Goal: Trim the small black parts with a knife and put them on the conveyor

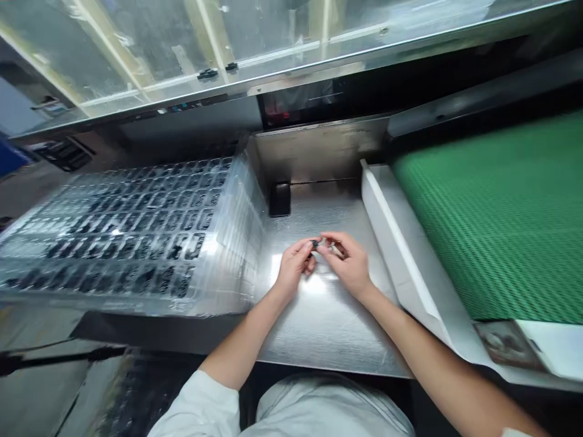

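Observation:
Over the metal work surface (337,328), both hands meet in front of me with their fingertips almost touching. My left hand (294,267) pinches a small dark part (314,243) between thumb and forefinger. From the other side, my right hand (350,264) is closed, its thumb and fingertips at the right end of that part. A small pale bit (334,248) shows among the right fingers; whether it belongs to the dark part I cannot tell. The part's exact kind is too small to make out.
A tall stack of clear plastic trays (228,255) with dark pieces in its pockets stands at left. Behind my hands lies a black rectangular item (280,199). A white-edged guard (401,255) separates the surface from a green conveyor belt (505,224). A framed panel (273,36) overhangs the back.

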`<state>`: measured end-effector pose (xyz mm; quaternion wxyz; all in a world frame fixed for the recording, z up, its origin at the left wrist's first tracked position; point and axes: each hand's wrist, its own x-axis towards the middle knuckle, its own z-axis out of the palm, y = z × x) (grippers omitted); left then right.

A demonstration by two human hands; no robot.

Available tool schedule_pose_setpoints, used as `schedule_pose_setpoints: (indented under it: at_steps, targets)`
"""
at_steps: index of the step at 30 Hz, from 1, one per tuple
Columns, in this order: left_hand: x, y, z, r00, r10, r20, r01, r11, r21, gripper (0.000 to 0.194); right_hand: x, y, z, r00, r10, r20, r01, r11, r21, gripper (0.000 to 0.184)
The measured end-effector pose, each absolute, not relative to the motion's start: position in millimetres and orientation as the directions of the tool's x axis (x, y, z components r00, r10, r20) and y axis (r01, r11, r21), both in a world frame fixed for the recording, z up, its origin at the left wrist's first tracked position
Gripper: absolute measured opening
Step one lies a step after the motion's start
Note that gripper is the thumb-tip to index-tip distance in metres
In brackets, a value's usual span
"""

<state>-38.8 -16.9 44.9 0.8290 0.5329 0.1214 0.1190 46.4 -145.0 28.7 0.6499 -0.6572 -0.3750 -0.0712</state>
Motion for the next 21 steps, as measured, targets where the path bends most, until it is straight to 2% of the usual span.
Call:
schedule_pose_setpoints:
  at_steps: [5, 7, 9, 12, 21]
  targets:
    - [-45, -21, 48, 0.927, 0.360, -0.107, -0.024, 0.341, 0.940, 0.054, 40, -144, 35, 0.629, 0.406, 0.663, 0.656, 0.180, -0.733, 0.014]
    - [-45, -21, 47, 0.914, 0.392, -0.102, -0.023, 0.303, 0.953, 0.052, 41, -144, 35, 0.646, 0.439, 0.624, 0.644, 0.126, -0.755, 0.012]
    - [-44, -20, 46, 0.907, 0.411, -0.089, -0.017, 0.248, 0.969, 0.052, 43, -144, 36, 0.677, 0.467, 0.569, 0.621, 0.053, -0.782, 0.016]
    - [-44, -21, 47, 0.906, 0.417, -0.075, -0.014, 0.204, 0.979, 0.050, 43, -145, 36, 0.707, 0.456, 0.541, 0.595, 0.031, -0.803, 0.020]
    - [-47, -19, 58, 0.938, 0.327, -0.112, 0.018, 0.277, 0.961, 0.043, 44, -147, 36, 0.736, 0.396, 0.549, 0.569, 0.077, -0.819, 0.026]
